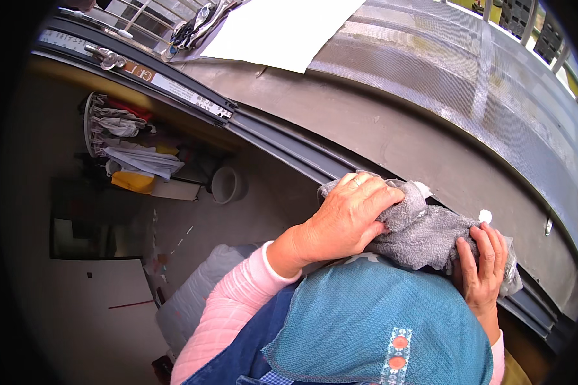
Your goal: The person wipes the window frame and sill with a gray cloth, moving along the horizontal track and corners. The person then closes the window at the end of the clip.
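A crumpled grey cloth (pixel 424 234) lies bunched over the dark window track (pixel 289 144). My left hand (pixel 353 215) is closed on the cloth's left part, its fingers curled round a fold. On the cloth's right end rests my right hand (pixel 485 263), fingers bent over it and gripping it against the track. The stretch of track under the cloth is hidden. Both forearms wear pink sleeves, and a teal apron (pixel 366 314) with two orange buttons covers my front, close below the cloth.
Beyond the track runs a grey ledge (pixel 366 128) with a white sheet (pixel 279 32) and a metal mesh panel (pixel 424 51). A sliding window frame (pixel 141 74) stands to the left. Below it are hanging laundry (pixel 125 131) and a grey bucket (pixel 228 185).
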{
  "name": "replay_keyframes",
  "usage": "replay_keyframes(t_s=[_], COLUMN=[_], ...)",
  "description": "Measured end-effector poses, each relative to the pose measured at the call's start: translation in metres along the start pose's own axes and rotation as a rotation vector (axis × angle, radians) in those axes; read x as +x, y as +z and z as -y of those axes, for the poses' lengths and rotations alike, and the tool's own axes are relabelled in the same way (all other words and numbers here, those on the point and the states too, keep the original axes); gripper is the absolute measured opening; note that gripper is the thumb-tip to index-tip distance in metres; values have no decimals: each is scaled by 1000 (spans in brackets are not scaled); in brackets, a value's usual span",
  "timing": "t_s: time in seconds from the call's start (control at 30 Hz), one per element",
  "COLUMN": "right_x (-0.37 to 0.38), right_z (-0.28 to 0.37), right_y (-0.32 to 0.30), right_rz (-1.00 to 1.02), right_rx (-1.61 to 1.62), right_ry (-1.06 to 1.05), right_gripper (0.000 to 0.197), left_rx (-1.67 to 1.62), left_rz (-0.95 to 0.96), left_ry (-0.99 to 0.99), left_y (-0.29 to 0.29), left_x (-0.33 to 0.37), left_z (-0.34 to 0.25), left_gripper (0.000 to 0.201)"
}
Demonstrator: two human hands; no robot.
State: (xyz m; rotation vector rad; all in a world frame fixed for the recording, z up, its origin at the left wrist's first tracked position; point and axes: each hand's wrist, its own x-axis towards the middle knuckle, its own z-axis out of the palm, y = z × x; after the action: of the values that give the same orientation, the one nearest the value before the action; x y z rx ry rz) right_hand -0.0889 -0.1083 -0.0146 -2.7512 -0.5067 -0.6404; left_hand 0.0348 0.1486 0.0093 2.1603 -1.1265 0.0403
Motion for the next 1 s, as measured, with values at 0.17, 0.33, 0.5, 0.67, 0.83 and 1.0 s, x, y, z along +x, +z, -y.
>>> replay_keyframes(t_s=[0.17,0.33,0.5,0.67,0.83,1.0], right_x=[4,6,7,21,54,53], right_z=[7,8,12,25,24,8], right_y=[-1,2,-7,-14,-13,-6], right_rz=[-28,-53,-106,-119,-490,-562], right_rx=[-25,20,37,156,873,895], right_ry=[38,38,-11,-175,317,426], right_gripper=[38,36,31,23,18,20], left_rx=[-125,-893,-1248,-665,-630,-529], left_rz=[-49,-93,-862,-1081,-1260,-1391], left_ry=[-22,-300,-418,-577,-321,-201], left_y=[16,1,-69,-144,-187,-197], left_x=[6,-17,-115,-184,-162,-89], left_z=[-4,-16,55,128,119,98], left_gripper=[42,32,58,42,35,30])
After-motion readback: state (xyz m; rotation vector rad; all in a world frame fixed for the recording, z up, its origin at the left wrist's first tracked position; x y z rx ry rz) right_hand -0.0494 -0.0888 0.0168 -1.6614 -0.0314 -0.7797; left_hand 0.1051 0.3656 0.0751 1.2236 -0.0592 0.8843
